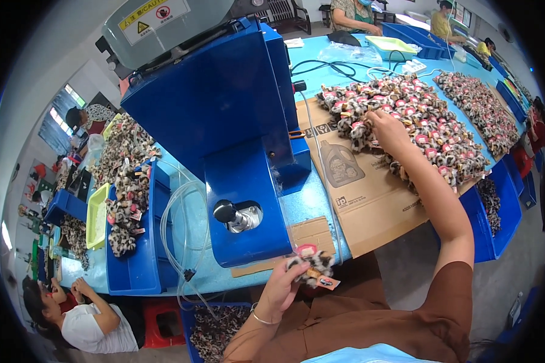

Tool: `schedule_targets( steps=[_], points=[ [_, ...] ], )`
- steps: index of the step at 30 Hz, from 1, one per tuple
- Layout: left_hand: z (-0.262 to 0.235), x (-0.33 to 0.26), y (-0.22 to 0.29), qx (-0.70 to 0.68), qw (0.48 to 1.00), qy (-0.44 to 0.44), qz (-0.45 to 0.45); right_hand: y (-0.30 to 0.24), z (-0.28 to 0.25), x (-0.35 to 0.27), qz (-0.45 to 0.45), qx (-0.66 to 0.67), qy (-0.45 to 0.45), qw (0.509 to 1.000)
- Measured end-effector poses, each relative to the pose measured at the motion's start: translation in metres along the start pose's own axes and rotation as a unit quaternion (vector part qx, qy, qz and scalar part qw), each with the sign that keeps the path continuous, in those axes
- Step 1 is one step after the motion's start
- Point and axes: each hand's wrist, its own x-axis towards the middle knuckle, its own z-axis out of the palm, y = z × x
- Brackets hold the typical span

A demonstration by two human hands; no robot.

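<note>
In my left hand (277,289), near the table's front edge, is a small furry plush toy (312,266) with black, white and brown spots. It carries a pink patch and an orange paper tag, and my fingers and thumb are closed on it. My right hand (389,130) reaches to the left edge of a large pile of similar plush toys (421,118) on flattened cardboard (369,209). Its fingers pinch one spotted plush toy (360,133) there, and the hand partly hides the contact. A tall blue machine (242,133) stands left of the cardboard.
Clear tubing (174,224) loops beside the machine. Blue bins (136,266) with plush stand to the left, another blue bin (490,224) to the right. A second plush pile (481,112) lies farther right. A person in a white shirt (97,323) sits at left; others work at the back.
</note>
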Motion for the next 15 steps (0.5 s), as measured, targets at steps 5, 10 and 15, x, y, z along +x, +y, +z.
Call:
schedule_targets(
  steps=[5,10,15],
  points=[
    [0.014,0.017,0.002,-0.003,0.998,-0.062,0.02,-0.043,-0.056,-0.033,-0.009,0.0,0.195,0.981],
    [0.042,0.039,-0.002,0.026,0.995,-0.016,0.092,-0.118,-0.093,-0.125,-0.155,0.154,0.093,0.971],
    [0.058,0.054,-0.01,0.06,0.991,-0.006,0.12,-0.155,-0.098,-0.161,-0.1,0.206,0.013,0.973]
  ],
)
